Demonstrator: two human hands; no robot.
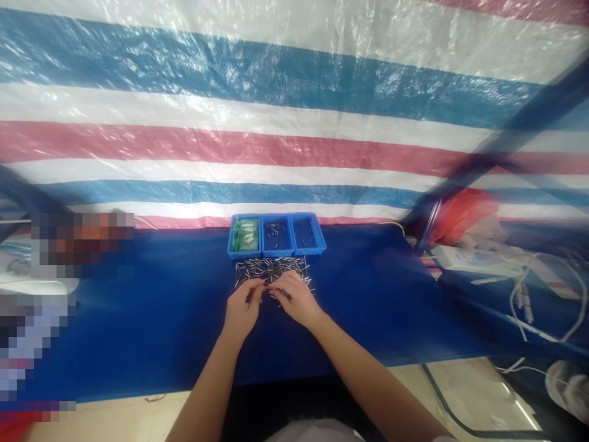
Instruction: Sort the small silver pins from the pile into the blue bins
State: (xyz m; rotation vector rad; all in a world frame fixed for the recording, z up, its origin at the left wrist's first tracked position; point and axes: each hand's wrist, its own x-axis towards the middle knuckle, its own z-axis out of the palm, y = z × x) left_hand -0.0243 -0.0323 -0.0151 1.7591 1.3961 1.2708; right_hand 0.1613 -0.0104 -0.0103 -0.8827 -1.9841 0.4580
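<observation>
A pile of small metal pins is spread on the blue tabletop, directly in front of three joined blue trays. Over the near edge of this pile, my left hand and my right hand meet at the fingertips. Both are closed in a pinch around what looks like one small metal pin, mostly covered by the fingers. The left tray has green-and-white packets in it. In the middle tray lie several pins, and a few more are in the right tray.
The blue tabletop extends to both sides. A striped plastic sheet hangs behind it. To the right are a red bag, white cables and a dark slanted frame bar. A blurred-out patch covers the left side.
</observation>
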